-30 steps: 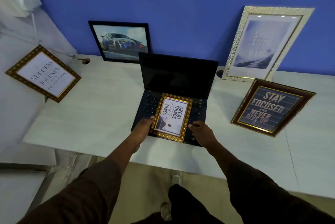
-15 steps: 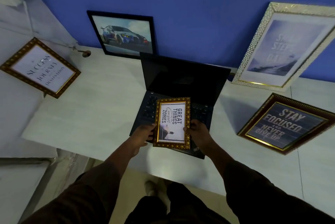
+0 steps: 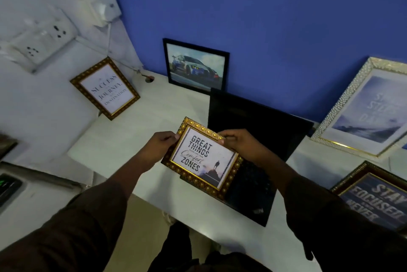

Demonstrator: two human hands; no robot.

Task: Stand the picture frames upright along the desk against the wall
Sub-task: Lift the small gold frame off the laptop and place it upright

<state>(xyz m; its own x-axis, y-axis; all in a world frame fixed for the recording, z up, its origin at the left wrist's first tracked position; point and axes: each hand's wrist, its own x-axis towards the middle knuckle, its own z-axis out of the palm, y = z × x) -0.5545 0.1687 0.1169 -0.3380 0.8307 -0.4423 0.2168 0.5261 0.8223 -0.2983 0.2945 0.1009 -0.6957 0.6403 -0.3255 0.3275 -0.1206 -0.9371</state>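
The white desk point(image 3: 123, 146) stands against the blue wall. On it lies an open black laptop point(image 3: 253, 188) near the front edge. A black-framed car picture point(image 3: 196, 66) stands at the back. A white-gold frame point(image 3: 363, 108) leans on the wall at the right, and a dark "Stay Focused" frame point(image 3: 374, 201) lies flat (partly cut off).

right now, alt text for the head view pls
Left hand and right hand hold a small gold frame above an open laptop on a white desk; a car picture leans on the blue wall.
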